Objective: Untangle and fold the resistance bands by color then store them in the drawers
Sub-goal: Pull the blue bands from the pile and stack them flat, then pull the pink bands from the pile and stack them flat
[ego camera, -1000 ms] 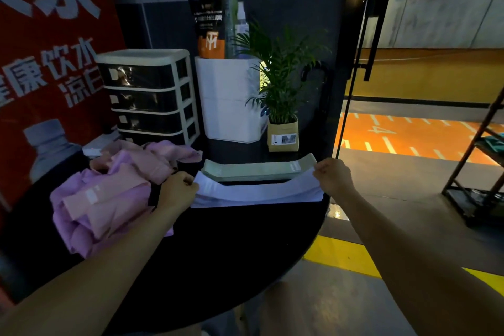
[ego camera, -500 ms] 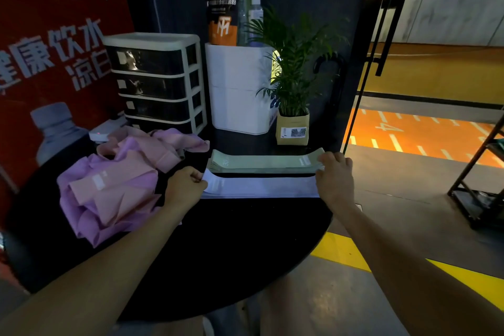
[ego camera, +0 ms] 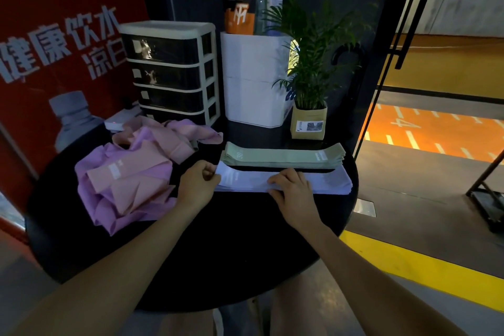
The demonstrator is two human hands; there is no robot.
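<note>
A pale lavender band stack [ego camera: 324, 181] lies flat across the round black table [ego camera: 223, 248]. My left hand [ego camera: 197, 183] pinches its left end. Over the stack's middle, my right hand [ego camera: 293, 188] rests with fingers spread and thumb under the near edge. Just behind it lies a flat stack of green bands [ego camera: 283, 157]. A tangled heap of pink and purple bands [ego camera: 131, 172] sits at the table's left. The drawer unit [ego camera: 170, 71], white frame with dark drawers, stands at the back left, all drawers closed.
Behind the bands stand a white box [ego camera: 253, 79] with a bottle and a pouch on top, and a potted plant [ego camera: 309, 106]. A red poster fills the left wall. A glass door and an orange floor lie to the right, past the table's edge.
The lavender stack was held stretched between both hands and now lies flat on the table. My right hand moved from its right end to its middle. The left hand kept its hold.
</note>
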